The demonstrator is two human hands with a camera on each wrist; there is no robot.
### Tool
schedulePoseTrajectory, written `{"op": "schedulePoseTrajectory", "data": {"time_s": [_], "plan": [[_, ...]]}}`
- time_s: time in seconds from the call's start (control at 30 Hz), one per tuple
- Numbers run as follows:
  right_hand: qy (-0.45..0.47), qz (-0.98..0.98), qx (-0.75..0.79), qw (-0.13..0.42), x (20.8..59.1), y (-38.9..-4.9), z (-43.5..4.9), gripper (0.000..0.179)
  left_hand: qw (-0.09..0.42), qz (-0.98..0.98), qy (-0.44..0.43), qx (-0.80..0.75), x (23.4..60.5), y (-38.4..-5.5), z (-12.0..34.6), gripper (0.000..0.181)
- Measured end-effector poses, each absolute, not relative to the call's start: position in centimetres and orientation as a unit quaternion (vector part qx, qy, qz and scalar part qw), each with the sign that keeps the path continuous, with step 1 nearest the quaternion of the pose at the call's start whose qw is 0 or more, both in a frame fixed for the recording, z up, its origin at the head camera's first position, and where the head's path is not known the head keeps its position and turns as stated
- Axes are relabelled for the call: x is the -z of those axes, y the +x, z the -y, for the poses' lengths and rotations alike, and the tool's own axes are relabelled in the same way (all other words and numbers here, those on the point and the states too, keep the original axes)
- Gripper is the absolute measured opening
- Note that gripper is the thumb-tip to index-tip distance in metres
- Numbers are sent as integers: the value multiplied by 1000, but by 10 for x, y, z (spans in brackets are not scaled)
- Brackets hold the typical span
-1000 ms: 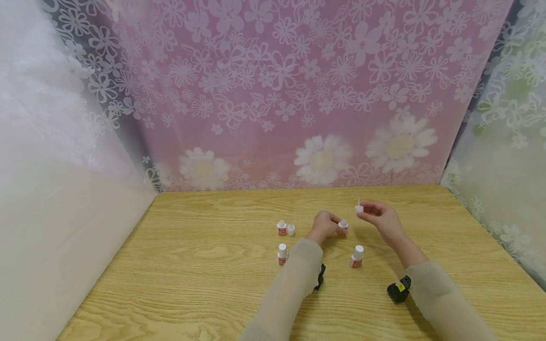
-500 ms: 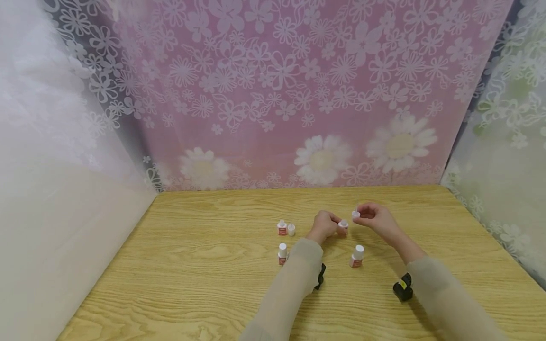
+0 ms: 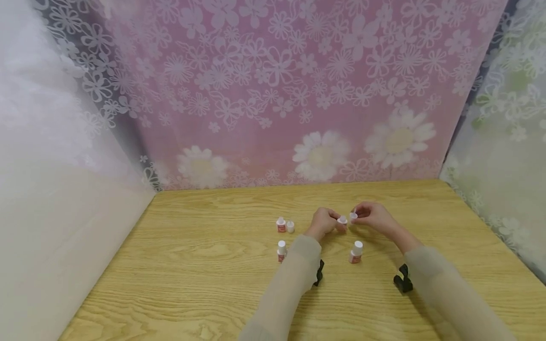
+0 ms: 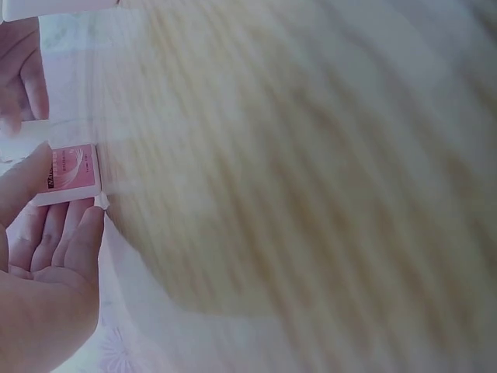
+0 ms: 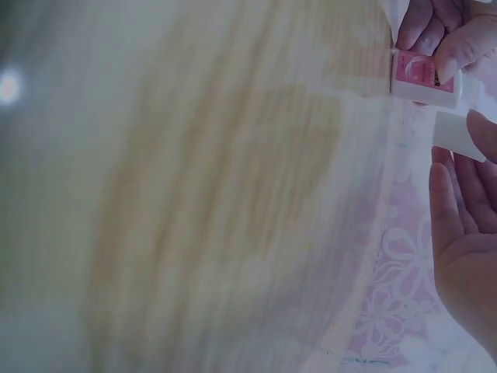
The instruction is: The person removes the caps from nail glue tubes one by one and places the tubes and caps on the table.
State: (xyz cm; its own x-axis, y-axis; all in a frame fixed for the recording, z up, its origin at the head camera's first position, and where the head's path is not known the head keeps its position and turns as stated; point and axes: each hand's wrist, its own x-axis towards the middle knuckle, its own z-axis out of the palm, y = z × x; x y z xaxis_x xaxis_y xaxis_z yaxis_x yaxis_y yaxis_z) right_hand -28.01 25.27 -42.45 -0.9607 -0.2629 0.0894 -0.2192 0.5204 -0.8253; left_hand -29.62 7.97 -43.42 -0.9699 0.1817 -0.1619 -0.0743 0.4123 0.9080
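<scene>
My left hand (image 3: 323, 222) grips a small white bottle (image 3: 342, 221) by its sides, thumb over the pink-red label. Its neck is uncapped and it stands upright on the table. Just to its right, my right hand (image 3: 377, 220) pinches a white cap (image 3: 353, 216) between thumb and fingers. A thin pale stem points up out of that cap's hollow side. In the right wrist view, the cap (image 5: 458, 135) sits close beside the bottle (image 5: 424, 79), with a small gap between them. The left wrist view catches the bottle's label (image 4: 74, 167) between thumb and fingertips.
Further left stands an uncapped bottle (image 3: 281, 225) beside its loose cap (image 3: 290, 227). A capped bottle (image 3: 281, 251) is partly behind my left sleeve; another capped bottle (image 3: 356, 252) stands between my forearms. A flowered curtain (image 3: 256, 94) rises behind the wooden table (image 3: 192, 265).
My right hand has brought the cap left and slightly down, nearer to the bottle. My left hand keeps its grip on the bottle. The head view has shifted slightly.
</scene>
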Motion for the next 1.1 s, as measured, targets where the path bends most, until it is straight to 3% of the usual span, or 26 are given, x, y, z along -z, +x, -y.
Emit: {"op": "schedulePoseTrajectory", "data": {"time_s": [1.1], "plan": [[-152, -902, 398, 64, 434, -292, -252, 19, 132, -824, 38, -549, 437, -298, -82, 21]]}}
